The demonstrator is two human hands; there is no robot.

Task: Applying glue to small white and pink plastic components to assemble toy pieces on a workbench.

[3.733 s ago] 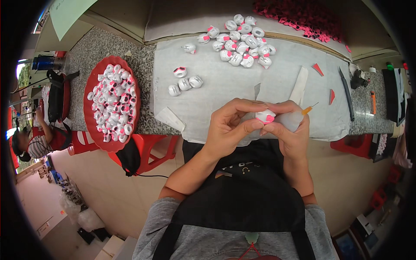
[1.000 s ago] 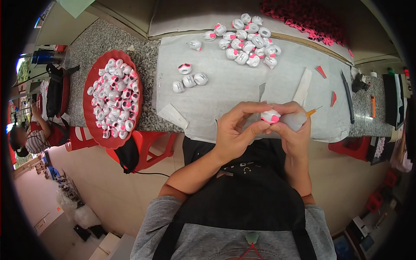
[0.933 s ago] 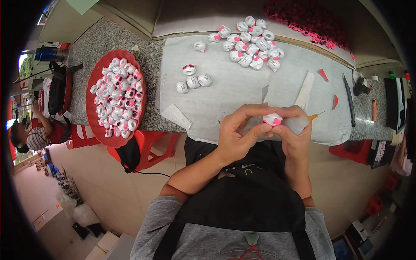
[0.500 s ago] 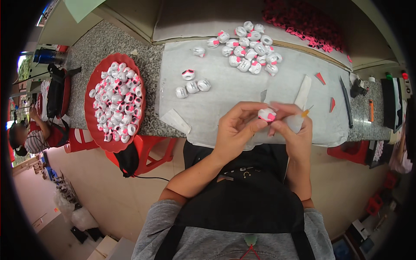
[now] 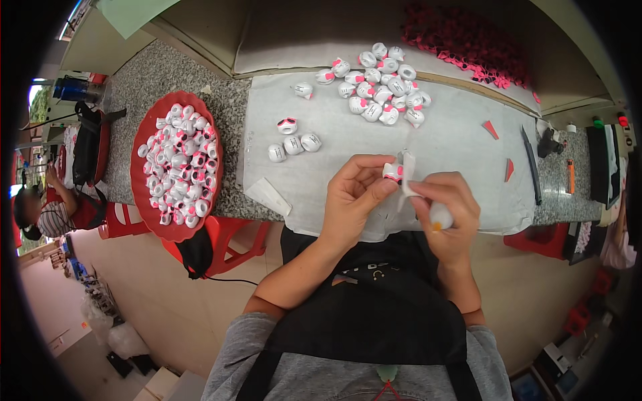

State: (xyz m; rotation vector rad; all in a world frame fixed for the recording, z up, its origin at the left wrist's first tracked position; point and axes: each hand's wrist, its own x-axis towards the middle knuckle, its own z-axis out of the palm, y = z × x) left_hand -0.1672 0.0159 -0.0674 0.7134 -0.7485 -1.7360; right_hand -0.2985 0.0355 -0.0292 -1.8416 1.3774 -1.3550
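My left hand (image 5: pixel 349 202) pinches a small white doll head with pink trim (image 5: pixel 392 173) between thumb and fingers. Close against that head, my right hand (image 5: pixel 456 208) grips a folded white strip of cloth or paper (image 5: pixel 408 172). Tucked in the same hand is a small whitish bottle with a yellow tip (image 5: pixel 426 212), partly hidden by the fingers. Left of my hands, several similar heads (image 5: pixel 292 144) stand on the white sheet (image 5: pixel 334 144). A larger cluster of them (image 5: pixel 384 83) lies at the far side.
A red scalloped tray (image 5: pixel 138 190) full of white heads stands at left. Pink pieces (image 5: pixel 475 53) are piled on the back shelf. A white scrap (image 5: pixel 269 195), red slips (image 5: pixel 491 129), a dark long tool (image 5: pixel 531 164) and an orange cutter (image 5: pixel 570 178) lie around. A person (image 5: pixel 53 217) sits far left.
My right hand has taken up the white strip from the sheet and brought it against the doll head. The bottle's yellow tip now points toward me. The left hand has shifted slightly left.
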